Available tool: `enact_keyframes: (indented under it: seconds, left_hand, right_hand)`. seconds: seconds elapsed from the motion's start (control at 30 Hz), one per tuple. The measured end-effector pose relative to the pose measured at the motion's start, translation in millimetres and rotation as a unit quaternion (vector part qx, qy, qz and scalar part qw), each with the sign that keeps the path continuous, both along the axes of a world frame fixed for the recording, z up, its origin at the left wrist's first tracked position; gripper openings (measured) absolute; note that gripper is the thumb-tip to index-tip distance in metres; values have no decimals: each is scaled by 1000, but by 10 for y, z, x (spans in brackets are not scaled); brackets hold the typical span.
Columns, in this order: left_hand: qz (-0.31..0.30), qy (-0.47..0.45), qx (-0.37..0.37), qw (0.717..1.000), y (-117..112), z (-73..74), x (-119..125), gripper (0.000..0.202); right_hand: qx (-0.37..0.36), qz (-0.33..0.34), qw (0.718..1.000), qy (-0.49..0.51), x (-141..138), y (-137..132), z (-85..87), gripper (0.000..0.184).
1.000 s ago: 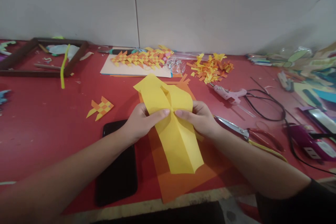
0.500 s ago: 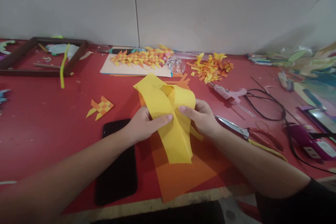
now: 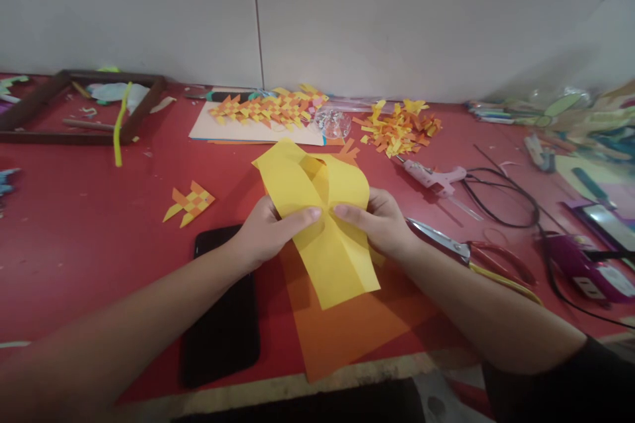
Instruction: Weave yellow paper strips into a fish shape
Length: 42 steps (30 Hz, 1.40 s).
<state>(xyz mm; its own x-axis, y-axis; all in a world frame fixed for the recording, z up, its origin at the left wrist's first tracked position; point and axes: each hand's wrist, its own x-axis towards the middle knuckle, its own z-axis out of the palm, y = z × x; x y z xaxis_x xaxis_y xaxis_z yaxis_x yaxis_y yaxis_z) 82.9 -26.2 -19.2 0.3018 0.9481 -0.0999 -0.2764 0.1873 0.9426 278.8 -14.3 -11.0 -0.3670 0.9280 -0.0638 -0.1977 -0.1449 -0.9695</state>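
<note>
A yellow sheet of paper (image 3: 333, 264), curled and bent with a crease down its middle, is held up between my two hands. My left hand (image 3: 270, 228) grips its left side, thumb pressed on the front and fingers hidden behind. On the other side my right hand (image 3: 384, 218) pinches it the same way, the two thumb tips close together at the crease. Beneath lies an orange sheet of paper (image 3: 342, 337). A black phone (image 3: 221, 324) rests under my left forearm. Left of my hands is a woven yellow-and-orange paper fish (image 3: 190, 202).
Behind are a row of woven paper fish (image 3: 262, 109) and a heap of paper strips (image 3: 399, 129). To the right lie a pink glue gun (image 3: 434, 177), scissors (image 3: 466, 254) and a purple power strip (image 3: 590, 264) with a cable. A brown frame (image 3: 64, 137) sits far left.
The lower part of the yellow paper has opened out and swung to the right. My thumbs have shifted slightly; both hands keep their hold.
</note>
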Motion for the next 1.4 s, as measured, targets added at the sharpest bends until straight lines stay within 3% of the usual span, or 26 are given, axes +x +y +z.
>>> enact_keyframes:
  seconds: [0.17,0.27,0.5,0.93,1.17,1.4]
  left_hand:
    - [-72,-21,19,997,-5,32,-12,31]
    - [-108,20,37,993,-19,70,-17,32]
    - [-46,48,91,994,0,56,4,31]
    - [-4,35,39,999,-2,50,8,32]
    - [-113,34,56,991,-26,79,6,36]
    - [-59,57,80,993,-11,73,3,33]
  right_hand:
    - [-3,-28,1000,1,3,11,-24,16]
    - [-10,-40,999,12,1,16,-23,16]
    - [-29,38,998,33,-8,-29,37,14]
    - [-1,-9,1000,19,-4,-13,10,13]
    - [-6,-24,999,23,-13,-13,-14,15]
    - [-20,60,998,21,12,-22,32,16]
